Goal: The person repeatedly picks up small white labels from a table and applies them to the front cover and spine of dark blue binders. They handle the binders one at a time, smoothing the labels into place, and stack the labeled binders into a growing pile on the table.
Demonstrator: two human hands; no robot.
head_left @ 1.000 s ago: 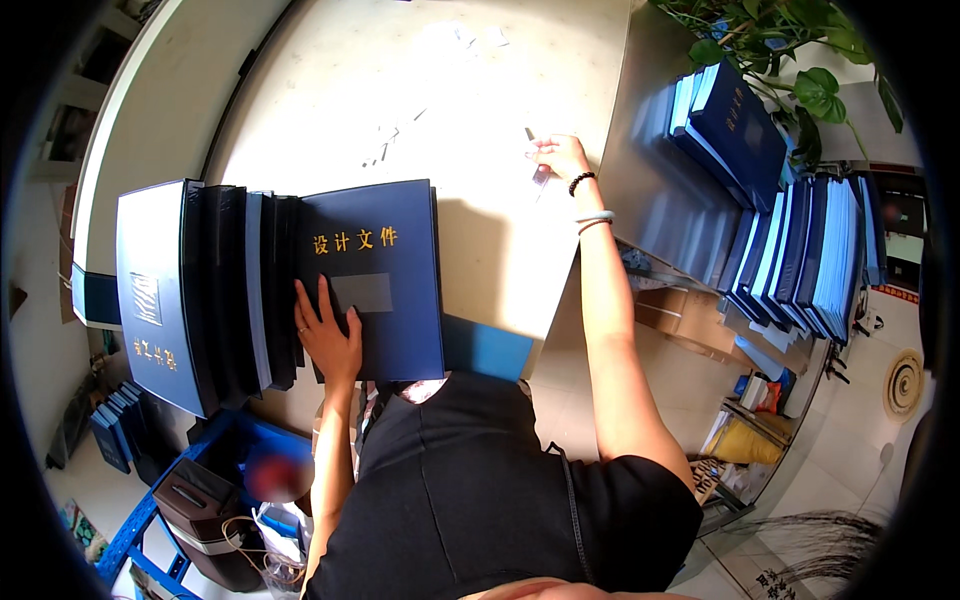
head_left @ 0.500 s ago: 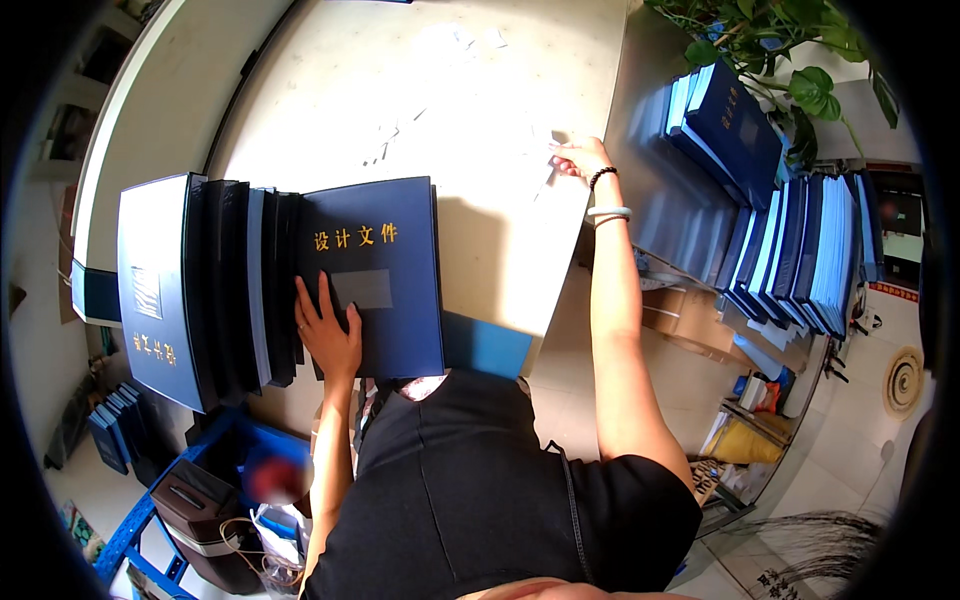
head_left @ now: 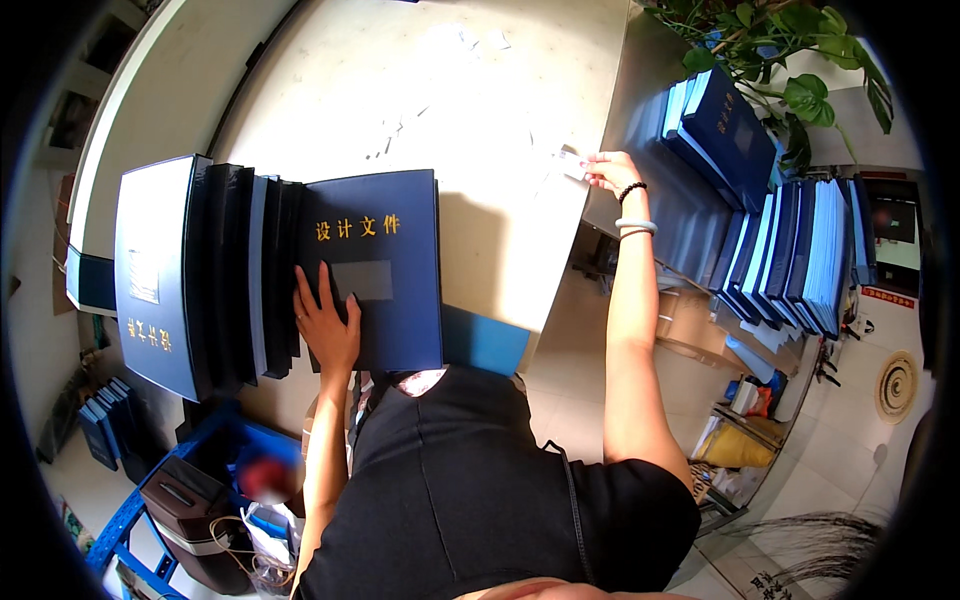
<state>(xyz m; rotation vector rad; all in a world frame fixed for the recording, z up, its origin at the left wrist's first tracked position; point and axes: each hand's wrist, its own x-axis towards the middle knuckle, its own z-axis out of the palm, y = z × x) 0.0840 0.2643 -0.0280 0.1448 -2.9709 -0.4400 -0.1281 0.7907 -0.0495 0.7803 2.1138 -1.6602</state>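
Observation:
A dark blue hardcover binder (head_left: 400, 310) with gold lettering and a pale rectangular label patch lies on the table near my body. My left hand (head_left: 330, 325) rests on its left part, fingers spread flat on the cover. At the table's right edge, my right hand (head_left: 612, 175) pinches a small white slip of paper (head_left: 572, 163) between thumb and fingers. Left of the flat binder, a row of similar dark binders (head_left: 232, 270) stands close together, the outermost one (head_left: 160, 280) showing its blue cover and a whitish label.
Small scraps (head_left: 392, 140) lie scattered on the pale table (head_left: 480, 90). A metal surface (head_left: 650, 200) to the right holds more blue binders (head_left: 800, 250), with a leafy plant (head_left: 810, 95) behind. A blue frame (head_left: 120, 525) and a brown case (head_left: 190, 520) stand at lower left.
My right hand has moved right and slightly nearer to me, and the white slip now shows more plainly in its fingers. My left hand stays on the binder.

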